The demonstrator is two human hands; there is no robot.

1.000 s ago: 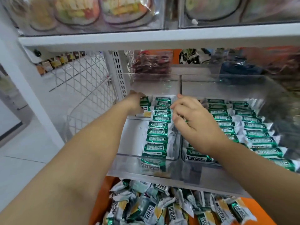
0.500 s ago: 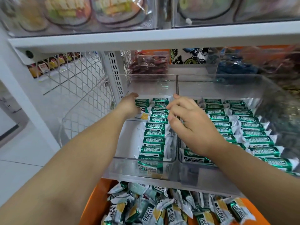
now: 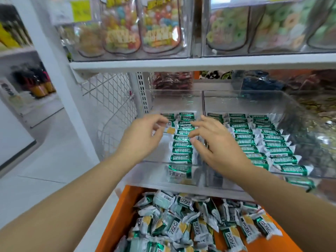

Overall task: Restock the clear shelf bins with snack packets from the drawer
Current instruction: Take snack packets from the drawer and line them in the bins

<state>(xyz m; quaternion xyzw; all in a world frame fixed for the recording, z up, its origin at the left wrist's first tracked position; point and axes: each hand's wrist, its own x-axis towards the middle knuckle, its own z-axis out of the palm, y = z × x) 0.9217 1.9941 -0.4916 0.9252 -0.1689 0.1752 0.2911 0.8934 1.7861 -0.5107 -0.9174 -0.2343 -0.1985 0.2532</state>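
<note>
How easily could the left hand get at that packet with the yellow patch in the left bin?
Probably yes, easily. The left hand hovers right beside the yellow-patched packet, holding nothing, and the left clear bin is open-topped, so nothing seems to block it.

The clear shelf bins are hard transparent plastic, smooth and glossy, with glare along their walls. The snack packets laid in them are shiny foil-like film, green with crinkled silver ends; those heaped in the drawer have the same glossy wrap. The drawer looks like smooth orange plastic with a dull sheen. The shelf board is smooth matt white, and the wire mesh panel is white-coated metal. The candy bags above are clear glossy film.
</note>
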